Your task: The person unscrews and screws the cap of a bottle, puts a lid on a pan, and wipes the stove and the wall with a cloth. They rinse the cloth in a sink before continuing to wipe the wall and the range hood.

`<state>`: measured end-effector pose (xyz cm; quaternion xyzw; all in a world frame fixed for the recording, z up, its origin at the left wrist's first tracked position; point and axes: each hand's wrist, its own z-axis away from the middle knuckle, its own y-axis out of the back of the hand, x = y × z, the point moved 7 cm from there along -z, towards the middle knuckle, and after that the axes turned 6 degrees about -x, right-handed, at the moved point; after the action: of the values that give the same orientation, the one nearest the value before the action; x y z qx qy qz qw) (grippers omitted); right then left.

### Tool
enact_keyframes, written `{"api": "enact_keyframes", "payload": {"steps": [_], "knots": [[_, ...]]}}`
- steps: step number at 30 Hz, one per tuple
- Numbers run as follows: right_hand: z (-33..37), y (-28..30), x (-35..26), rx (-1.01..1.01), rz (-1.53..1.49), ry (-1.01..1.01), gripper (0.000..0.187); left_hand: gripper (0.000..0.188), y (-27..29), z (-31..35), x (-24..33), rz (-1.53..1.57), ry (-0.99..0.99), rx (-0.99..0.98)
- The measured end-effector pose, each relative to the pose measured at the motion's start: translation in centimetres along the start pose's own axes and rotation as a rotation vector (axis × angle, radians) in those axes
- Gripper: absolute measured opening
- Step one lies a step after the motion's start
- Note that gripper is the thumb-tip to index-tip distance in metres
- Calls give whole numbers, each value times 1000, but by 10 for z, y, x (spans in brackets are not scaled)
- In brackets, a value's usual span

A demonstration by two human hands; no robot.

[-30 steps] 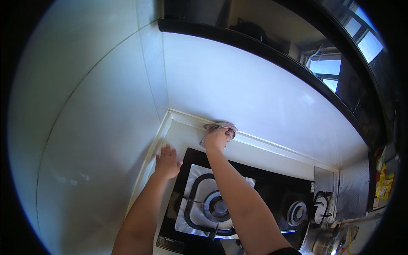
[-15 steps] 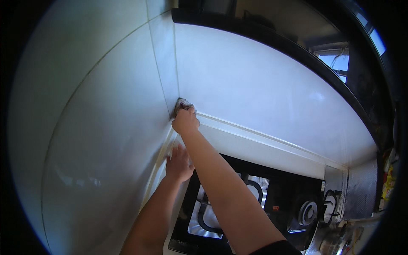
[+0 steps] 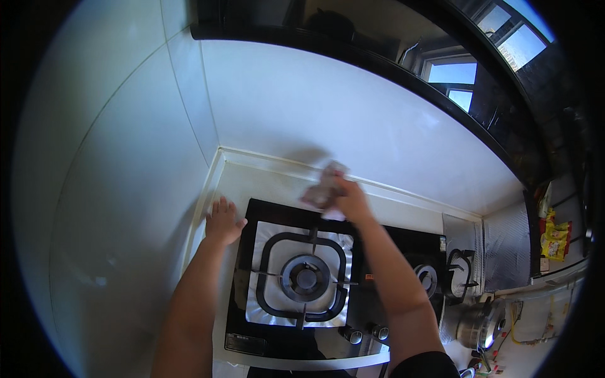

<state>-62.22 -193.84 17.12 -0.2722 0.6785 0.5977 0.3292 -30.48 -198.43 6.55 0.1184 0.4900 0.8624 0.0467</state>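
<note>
My right hand (image 3: 351, 200) grips a crumpled, greyish-pink cleaning cloth (image 3: 324, 188), slightly smeared by motion, above the back edge of a black gas stove (image 3: 365, 315). The cloth hangs from the fingers near the white back wall (image 3: 353, 113) and casts a shadow there. My left hand (image 3: 223, 222) rests with spread fingers on the white countertop (image 3: 252, 181), beside the stove's left edge and close to the tiled side wall. Between my forearms lies the left burner (image 3: 305, 279) with its black pan support and shiny foil liner.
A dark range hood (image 3: 353, 57) overhangs the back wall. Right of the stove are a foil splash guard (image 3: 507, 242), a loose pan support (image 3: 461, 276) and a metal pot (image 3: 479, 324). A yellow packet (image 3: 554, 236) sits farther right. Raised trim (image 3: 271, 160) runs along the counter's back.
My right hand has left the back-left corner with the cloth and moved right. My left hand now lies flatter, with its fingers spread. The view has shifted, uncovering the left burner.
</note>
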Motion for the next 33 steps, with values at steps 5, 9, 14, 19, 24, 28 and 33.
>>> {"api": "enact_keyframes", "payload": {"steps": [5,9,14,19,24,28,33], "knots": [[71,66,157,-12,483,-383,37,62,0,14,14,166,-42,211],[46,4,123,-229,433,-374,36,56,-10,36,9,375,-55,342],[-22,-104,36,-401,448,-133,29,51,-31,62,-12,493,-73,481],[-85,-195,-17,-312,399,5,33,50,-39,102,-22,560,-66,539],[-100,-252,-68,-361,389,101,34,51,-46,137,-23,546,-16,489],[-52,-283,-103,-428,429,69,28,48,-67,178,-41,584,106,495],[44,-308,-135,-483,475,142,33,44,-90,239,-49,540,206,556]]}}
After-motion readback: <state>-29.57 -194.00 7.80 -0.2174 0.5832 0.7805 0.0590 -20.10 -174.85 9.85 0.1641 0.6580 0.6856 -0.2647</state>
